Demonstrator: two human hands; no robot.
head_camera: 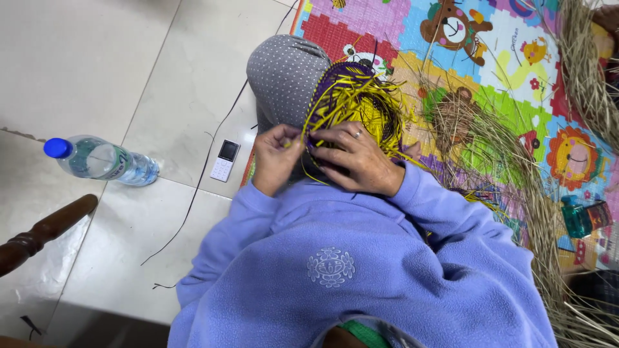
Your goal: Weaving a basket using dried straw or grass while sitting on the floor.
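Note:
A half-woven basket piece of purple and yellow strips [353, 98] rests against my grey dotted knee [284, 71], with loose yellow strip ends fanning out to the right. My left hand [274, 158] pinches a yellow strip at the piece's near edge. My right hand [356, 160], which wears a ring, grips the same edge just beside it, fingers curled over the weave. Lavender fleece sleeves cover both arms. The lower rim of the piece is hidden under my hands.
On the tiled floor to the left lie a plastic water bottle with a blue cap [103, 161], a small white phone [225, 160] and a thin black cord [196, 187]. A dark wooden furniture part [45, 232] juts in at left. Dried straw [522, 174] is spread over a colourful foam mat [516, 51].

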